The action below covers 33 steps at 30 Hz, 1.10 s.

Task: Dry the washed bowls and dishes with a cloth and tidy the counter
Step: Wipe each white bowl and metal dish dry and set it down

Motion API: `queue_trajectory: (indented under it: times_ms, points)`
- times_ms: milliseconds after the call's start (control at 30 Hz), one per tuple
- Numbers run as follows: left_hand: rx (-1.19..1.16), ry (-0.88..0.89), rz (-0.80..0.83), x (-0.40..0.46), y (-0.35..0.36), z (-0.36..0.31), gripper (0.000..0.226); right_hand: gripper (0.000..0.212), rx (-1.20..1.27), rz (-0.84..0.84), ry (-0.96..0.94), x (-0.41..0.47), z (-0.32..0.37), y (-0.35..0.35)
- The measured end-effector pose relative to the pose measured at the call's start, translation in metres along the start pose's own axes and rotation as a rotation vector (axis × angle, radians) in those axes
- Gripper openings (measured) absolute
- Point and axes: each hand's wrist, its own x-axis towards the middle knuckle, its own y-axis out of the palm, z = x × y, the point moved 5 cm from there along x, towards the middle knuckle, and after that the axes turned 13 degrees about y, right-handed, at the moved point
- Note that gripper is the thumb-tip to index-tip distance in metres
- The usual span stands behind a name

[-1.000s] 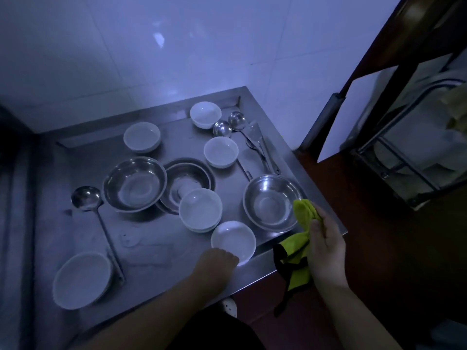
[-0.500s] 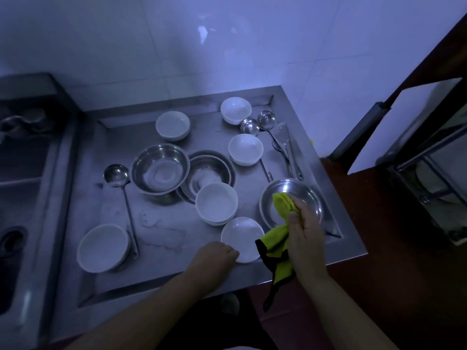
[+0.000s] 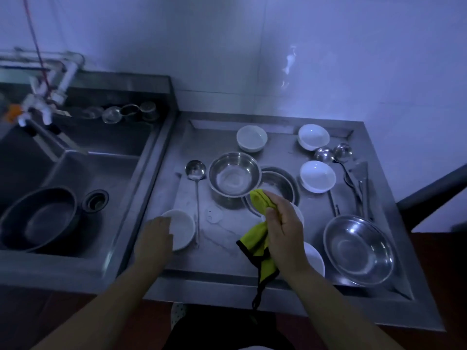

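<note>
Two hands are over the steel worktop (image 3: 283, 281). The right hand (image 3: 284, 232) grips a bunched yellow cloth (image 3: 257, 238) with dark edging, its fingers curled round the fabric; one end of the cloth sticks up above the fist and the rest hangs down toward the front edge of the worktop. The left hand (image 3: 154, 237) lies on the near rim of a white bowl (image 3: 182, 229), fingers over its edge; whether they curl round it cannot be told in the dim light.

Just right of that bowl lies a ladle (image 3: 195, 173), its cup pointing away from the person. Beyond the right hand stands a steel bowl (image 3: 233, 174), with a shallower steel dish (image 3: 280, 181) beside and partly behind it. Another white bowl (image 3: 314, 260) shows from under the right wrist. Further right sits a wide steel basin (image 3: 358, 248). Three more white bowls (image 3: 317, 176) stand past the hands toward the wall, and utensils (image 3: 353, 178) lie along the right side. Left of the left hand is a sink (image 3: 63, 160) holding a dark pot (image 3: 38, 218).
</note>
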Motion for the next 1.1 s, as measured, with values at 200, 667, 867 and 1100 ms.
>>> queue_trajectory:
  times_ms: [200, 667, 867, 1100]
  points:
    - [-0.166, -0.174, 0.133, 0.015, 0.002, 0.038, 0.027, 0.03, -0.037, 0.064, 0.011, -0.001, 0.01, 0.043]
    - [-0.721, -0.429, 0.402, 0.032, 0.022, 0.05, 0.041, 0.032, -0.107, -0.013, 0.097, -0.001, 0.006, 0.079]
    - [-1.219, -0.58, 0.36, 0.026, 0.011, 0.048, 0.047, 0.033, -0.097, -0.021, 0.062, -0.001, 0.016, 0.094]
    - [-0.434, 0.079, -0.024, 0.031, -0.069, 0.049, 0.043, 0.026, -0.086, -0.044, 0.023, 0.0, 0.029, 0.096]
